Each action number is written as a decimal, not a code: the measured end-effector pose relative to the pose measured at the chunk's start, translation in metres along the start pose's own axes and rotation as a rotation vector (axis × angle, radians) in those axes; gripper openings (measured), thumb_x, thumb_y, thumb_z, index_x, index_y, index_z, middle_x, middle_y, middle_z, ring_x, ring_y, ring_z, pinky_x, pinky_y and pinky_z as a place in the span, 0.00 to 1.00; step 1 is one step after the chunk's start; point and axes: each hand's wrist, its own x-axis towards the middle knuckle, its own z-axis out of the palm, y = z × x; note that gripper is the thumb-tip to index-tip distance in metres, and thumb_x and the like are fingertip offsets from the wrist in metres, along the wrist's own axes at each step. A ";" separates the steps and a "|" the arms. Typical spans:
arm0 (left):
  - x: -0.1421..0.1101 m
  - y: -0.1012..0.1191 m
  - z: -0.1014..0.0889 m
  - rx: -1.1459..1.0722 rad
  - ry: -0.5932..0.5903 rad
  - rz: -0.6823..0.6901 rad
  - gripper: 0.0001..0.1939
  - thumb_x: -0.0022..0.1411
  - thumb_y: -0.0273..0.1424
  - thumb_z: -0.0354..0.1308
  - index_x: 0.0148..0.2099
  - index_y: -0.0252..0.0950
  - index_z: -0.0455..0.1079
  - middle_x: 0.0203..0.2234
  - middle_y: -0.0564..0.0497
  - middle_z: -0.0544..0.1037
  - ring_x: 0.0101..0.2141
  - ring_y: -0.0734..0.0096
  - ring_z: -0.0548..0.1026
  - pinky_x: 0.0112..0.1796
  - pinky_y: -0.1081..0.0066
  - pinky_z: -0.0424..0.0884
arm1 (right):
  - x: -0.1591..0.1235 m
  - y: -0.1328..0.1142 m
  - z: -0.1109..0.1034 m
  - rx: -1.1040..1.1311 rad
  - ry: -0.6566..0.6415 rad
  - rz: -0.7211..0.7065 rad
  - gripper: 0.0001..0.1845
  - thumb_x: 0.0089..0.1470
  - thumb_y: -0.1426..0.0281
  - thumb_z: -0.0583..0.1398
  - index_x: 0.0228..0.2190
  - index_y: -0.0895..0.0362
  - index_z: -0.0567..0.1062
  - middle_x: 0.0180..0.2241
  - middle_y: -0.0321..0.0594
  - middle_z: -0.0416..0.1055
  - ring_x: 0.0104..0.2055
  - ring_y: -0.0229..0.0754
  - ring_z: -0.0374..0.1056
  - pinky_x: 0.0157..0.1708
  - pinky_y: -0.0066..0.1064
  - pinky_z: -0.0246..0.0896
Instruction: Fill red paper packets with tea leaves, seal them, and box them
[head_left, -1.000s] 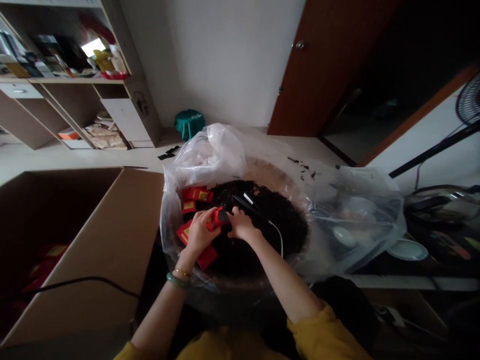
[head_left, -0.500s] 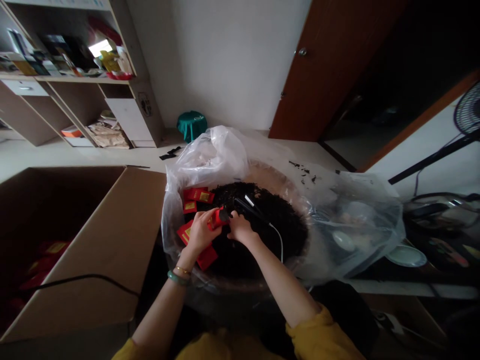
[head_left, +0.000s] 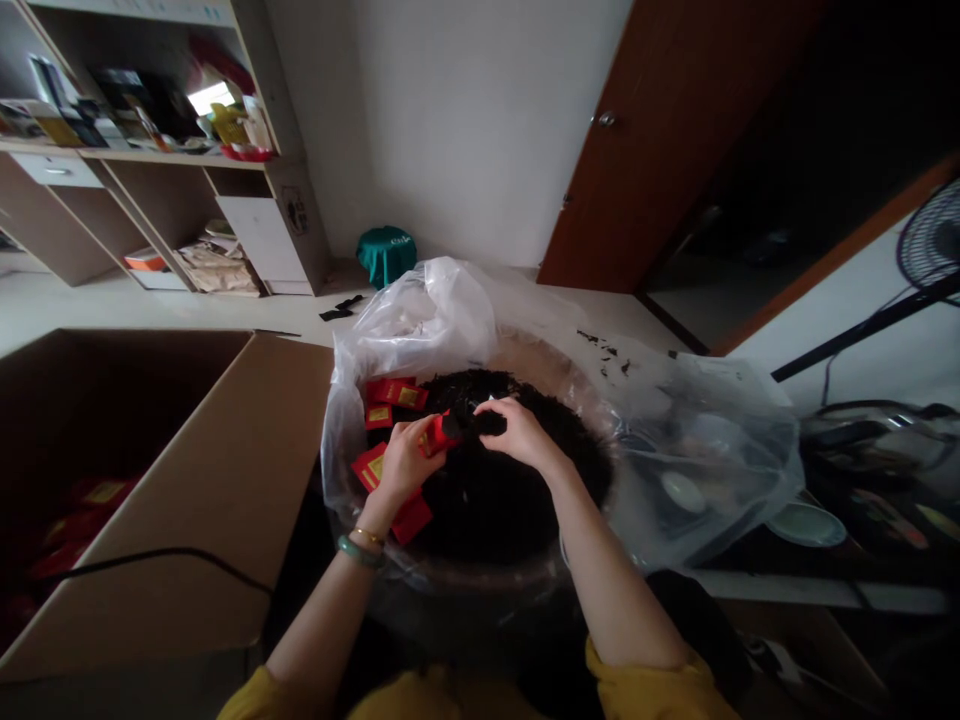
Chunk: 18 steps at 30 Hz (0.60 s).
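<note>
My left hand (head_left: pixel 409 458) is wrapped round a small red packet (head_left: pixel 436 436), whose dark end faces right. Close beside that end, the fingers of my right hand (head_left: pixel 519 432) curl round a dark tool (head_left: pixel 491 425), mostly hidden by the hand. It looks like a small hair straightener with a white cord. Beneath both hands, dark dried leaves (head_left: pixel 480 510) fill a wide round basket (head_left: pixel 536 355) lined with clear plastic (head_left: pixel 450 300). More red packets with gold labels (head_left: pixel 397 392) lie on the basket's left side, and others rest under my left hand.
A large open cardboard box (head_left: pixel 217 480) at left holds several red packets (head_left: pixel 90 510). Plastic sheeting (head_left: pixel 720 450) spreads to the right, near a pale dish (head_left: pixel 806 523) and a fan (head_left: pixel 930 240). Behind are a green-covered bin (head_left: pixel 386 255), shelving (head_left: pixel 262 240) and a brown door (head_left: pixel 660 130).
My right hand has moved right and up from beside the packet, onto the black tool that lay on the leaves. My left hand keeps hold of the red packet in nearly the same place.
</note>
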 end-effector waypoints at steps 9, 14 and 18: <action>0.003 0.021 0.011 0.045 -0.026 0.021 0.27 0.48 0.28 0.64 0.52 0.38 0.70 0.44 0.49 0.78 0.43 0.59 0.70 0.45 0.62 0.69 | -0.004 -0.048 -0.014 -0.237 -0.041 0.096 0.21 0.44 0.79 0.63 0.41 0.51 0.75 0.42 0.39 0.64 0.38 0.39 0.68 0.42 0.31 0.63; 0.000 0.021 0.019 0.041 -0.012 0.013 0.27 0.48 0.27 0.63 0.53 0.40 0.70 0.44 0.49 0.78 0.42 0.59 0.69 0.45 0.61 0.69 | -0.004 -0.050 -0.011 -0.258 -0.053 0.073 0.23 0.45 0.79 0.63 0.45 0.51 0.74 0.44 0.39 0.64 0.40 0.39 0.69 0.45 0.32 0.63; -0.001 0.020 0.022 0.013 -0.003 0.003 0.28 0.49 0.27 0.63 0.54 0.40 0.69 0.43 0.49 0.78 0.43 0.58 0.69 0.45 0.61 0.69 | -0.004 -0.040 -0.008 -0.180 0.023 -0.016 0.28 0.45 0.79 0.63 0.49 0.51 0.72 0.46 0.40 0.65 0.46 0.41 0.68 0.52 0.35 0.60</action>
